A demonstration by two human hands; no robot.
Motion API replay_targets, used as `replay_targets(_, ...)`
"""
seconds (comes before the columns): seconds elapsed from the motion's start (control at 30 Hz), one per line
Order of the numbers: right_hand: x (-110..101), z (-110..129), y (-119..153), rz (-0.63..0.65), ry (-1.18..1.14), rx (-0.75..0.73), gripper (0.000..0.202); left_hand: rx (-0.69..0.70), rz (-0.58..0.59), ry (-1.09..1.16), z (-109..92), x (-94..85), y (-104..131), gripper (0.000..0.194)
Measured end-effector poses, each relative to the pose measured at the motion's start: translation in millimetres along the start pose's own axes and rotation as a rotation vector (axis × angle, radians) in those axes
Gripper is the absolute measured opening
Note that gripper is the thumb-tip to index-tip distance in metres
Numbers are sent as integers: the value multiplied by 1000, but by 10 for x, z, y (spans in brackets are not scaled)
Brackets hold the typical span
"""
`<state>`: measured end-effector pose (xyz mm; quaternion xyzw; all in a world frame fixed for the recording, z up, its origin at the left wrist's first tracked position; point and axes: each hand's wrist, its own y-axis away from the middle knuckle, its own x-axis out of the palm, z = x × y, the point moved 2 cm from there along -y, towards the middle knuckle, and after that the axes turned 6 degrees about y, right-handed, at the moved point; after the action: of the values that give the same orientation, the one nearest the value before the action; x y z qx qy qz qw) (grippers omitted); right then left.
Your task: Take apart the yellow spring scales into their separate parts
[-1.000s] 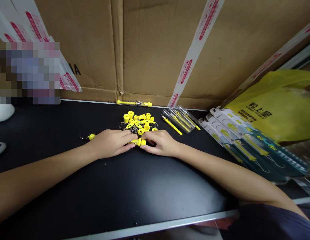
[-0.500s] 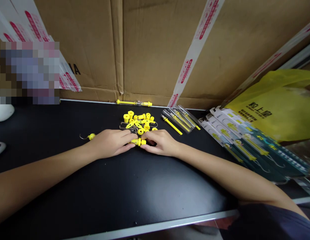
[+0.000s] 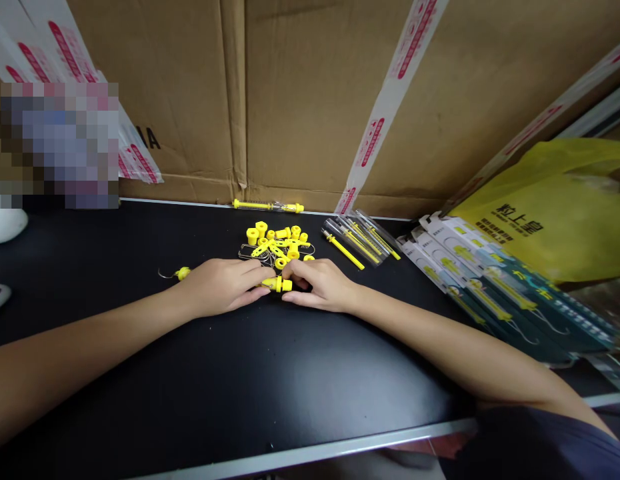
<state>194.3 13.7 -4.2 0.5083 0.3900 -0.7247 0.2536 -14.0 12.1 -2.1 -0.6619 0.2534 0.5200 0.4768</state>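
Observation:
A yellow plastic hook tool lies between my hands, low over the black tabletop. My left hand is closed around its left part, fingers above and thumb below. At the capped right end, the curled fingers and thumb of my right hand pinch from both sides. A bent wire hook with a yellow knob sticks out behind my left wrist; whether it belongs to the held tool is hidden. Just beyond my fingers sits a pile of yellow caps, nuts and wire hooks.
Clear-wrapped yellow rods lie back right, beside printed boxes and a yellow bag. Another yellow tool rests along the rear edge, against a large taped carton. White objects stand at left.
Both hands stay in place on the yellow hook tool. At its capped end, the right fingers have shifted very slightly, showing a bit more of the cap.

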Motion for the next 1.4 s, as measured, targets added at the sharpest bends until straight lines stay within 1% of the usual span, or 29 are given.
replay_targets(0.17, 5, 9, -10, -14, 17, -55, 28, -3, 13, 0, -3, 2, -1, 27)
replay_targets(0.33, -9, 20, 5, -100, 10, -58, 23, -13, 22, 0, -2, -2, -2, 29)
replay_targets(0.47, -9, 24, 23, -116, -1, -66, 17, -8, 18, -2, -2, -4, -3, 28)
replay_targets(0.53, -6, 20, 26, -109, -6, -52, 19, -7, 13, -4, -1, 0, -1, 27)
replay_targets(0.63, 1, 7, 17, -59, -11, -8, 33, -6, 4, -10, 0, 6, 3, 26)
replay_targets(0.67, 3, 3, 11, -39, -5, 0, 35, -5, 3, -10, 0, 7, 4, 26)
replay_targets(0.73, 6, 1, 0, -13, 20, -14, 31, -6, 8, -7, 2, 6, 5, 26)
replay_targets(0.8, 9, 2, -7, -13, 49, -41, 29, -7, 12, -4, 2, 3, 5, 26)
replay_targets(1.0, 12, 9, 15, -85, 17, -51, 23, -8, 5, -5, -3, 2, 5, 26)
replay_targets(1.1, 6, 17, 29, -99, -19, -53, 22, -8, 9, -11, -1, 7, 1, 26)
replay_targets(1.2, -1, 10, 25, -73, -24, -6, 31, -6, -1, -12, 0, 5, -3, 26)
replay_targets(1.27, -1, 0, 13, -38, -8, 16, 33, -3, 0, -9, -1, 3, -5, 25)
replay_targets(1.33, 3, -5, 1, -13, 18, -2, 29, 0, 5, -7, -2, 2, -6, 26)
replay_targets(1.4, 9, -4, -5, -9, 43, -33, 31, 0, 10, -5, 0, 1, -5, 26)
